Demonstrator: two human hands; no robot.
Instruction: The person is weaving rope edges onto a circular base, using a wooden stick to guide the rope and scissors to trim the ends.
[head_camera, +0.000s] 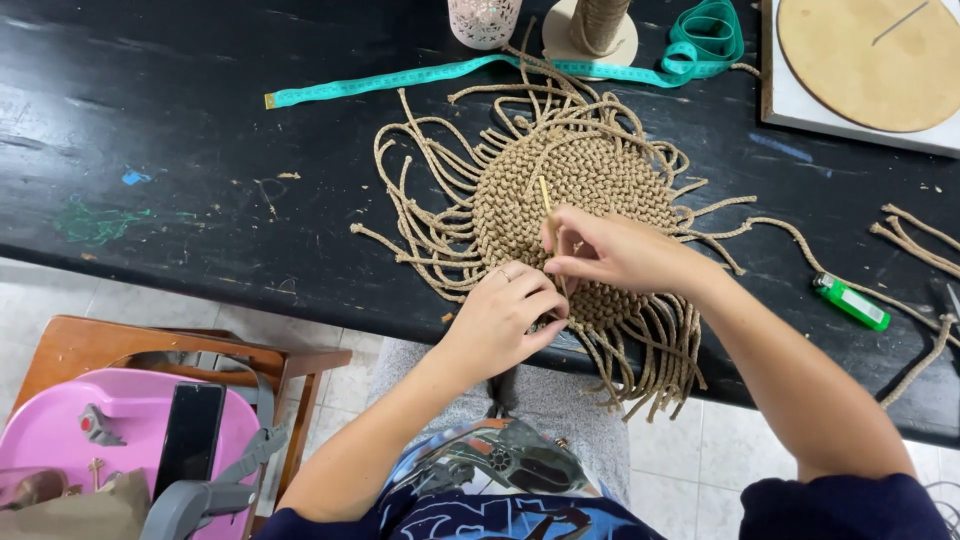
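From the head view, the round rope mat lay on the black table. The right hand pinched a thin stick. The left hand pinched cords at the mat's near edge. A slipped stick could loosen a knot.

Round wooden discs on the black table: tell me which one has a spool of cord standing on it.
The small round wooden disc at top centre, under the jute cord spool. The large wooden disc at top right carries no spool.
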